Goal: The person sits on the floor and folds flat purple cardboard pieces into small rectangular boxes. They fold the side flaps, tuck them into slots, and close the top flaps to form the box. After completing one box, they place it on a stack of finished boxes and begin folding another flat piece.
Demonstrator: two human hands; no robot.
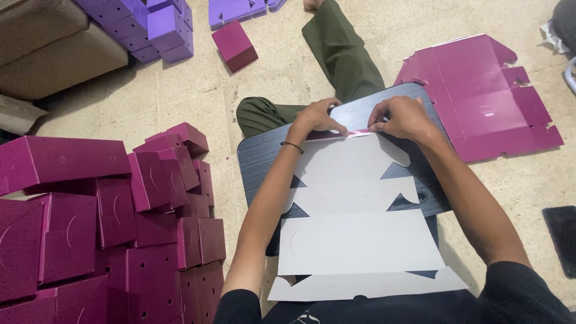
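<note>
A heap of folded magenta boxes (114, 222) crowds the floor at far left. On the dark lap board (264, 156) lies a flat die-cut box blank (354, 222), white side up; the left hand (316, 118) and right hand (403, 117), arms outstretched, pinch its folded far flap (355, 133), fingertips pressed together. Right of the board, a stack of unfolded magenta blanks (486, 96) lies on bare floor

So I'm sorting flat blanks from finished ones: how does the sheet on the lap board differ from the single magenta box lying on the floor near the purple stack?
The box blank lies flat and unfolded on the black lap board, white side up; the magenta box is folded into a closed block, coloured side out. The left hand and right hand pinch the blank's far edge; the box sits untouched on the floor. Both look like the same magenta card.
</note>
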